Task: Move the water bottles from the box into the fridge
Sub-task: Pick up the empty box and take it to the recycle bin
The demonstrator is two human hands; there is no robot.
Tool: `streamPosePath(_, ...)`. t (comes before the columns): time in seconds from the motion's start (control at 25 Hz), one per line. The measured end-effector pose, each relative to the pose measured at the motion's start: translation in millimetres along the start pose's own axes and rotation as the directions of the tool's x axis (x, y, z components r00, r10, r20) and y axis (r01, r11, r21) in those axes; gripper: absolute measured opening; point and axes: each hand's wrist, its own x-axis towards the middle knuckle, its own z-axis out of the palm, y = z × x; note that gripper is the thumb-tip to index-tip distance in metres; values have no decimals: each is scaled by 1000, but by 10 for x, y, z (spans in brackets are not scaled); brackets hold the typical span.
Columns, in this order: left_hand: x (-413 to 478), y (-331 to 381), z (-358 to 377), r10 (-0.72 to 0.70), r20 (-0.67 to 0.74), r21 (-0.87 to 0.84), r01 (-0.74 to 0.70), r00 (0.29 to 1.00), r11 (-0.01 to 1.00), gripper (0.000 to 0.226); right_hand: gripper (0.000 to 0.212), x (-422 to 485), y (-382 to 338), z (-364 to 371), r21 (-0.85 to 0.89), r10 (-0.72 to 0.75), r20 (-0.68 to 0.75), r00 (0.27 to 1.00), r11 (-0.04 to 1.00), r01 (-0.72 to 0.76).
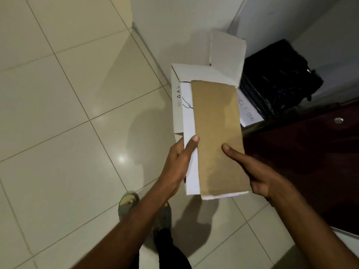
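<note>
Box (pixel 177 117) held at its near end: your left hand (pixel 179 166) grips the white flap (pixel 191 167), your right hand (pixel 260 179) the brown flap (pixel 217 133) covering it. Bottles are hidden, if inside. Likely the opening step; fold both flaps back next. Beyond lies a black bag (pixel 279 80).

Both bare arms reach forward and down. The left hand (pixel 177 164) grips the box (pixel 215 123) at its left edge, thumb on top. The right hand (pixel 262 181) grips its right edge, thumb likewise on top.
</note>
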Motion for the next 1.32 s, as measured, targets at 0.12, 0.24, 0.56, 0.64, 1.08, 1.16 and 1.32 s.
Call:
streamPosePath(0.12,83,-7,233,127,-76,333,-95,989,938,39,47,-243,131,-55,170,-73,-101,992,981,89)
streamPosePath(0.24,303,164,417,117,-164,570,-3,979,822,67,46,-363,69,-108,152,-201,-414,888,946,285)
streamPosePath(0.56,771,985,866,-271,376,286,168,886,944,48,37,-589,-469,-259,367,-201,-576,793,803,470)
streamPosePath(0.64,952,1146,1113,-218,384,243,129,897,961,36,42,-584,-686,-469,373,-237,-571,786,778,506)
streamPosePath(1.08,2577,1486,2601,-409,196,140,387,891,911,24,11,-93,-2123,-1959,506,-225,-621,751,616,603)
streamPosePath(1.16,2850,1566,2830,-460,193,131,442,867,888,21,10,47,-2359,-2178,537,-221,-624,750,576,616)
streamPosePath(1.32,3313,1560,3165,-548,167,85,541,820,836,17,11,383,-2584,-2533,571,-162,-682,713,490,658)
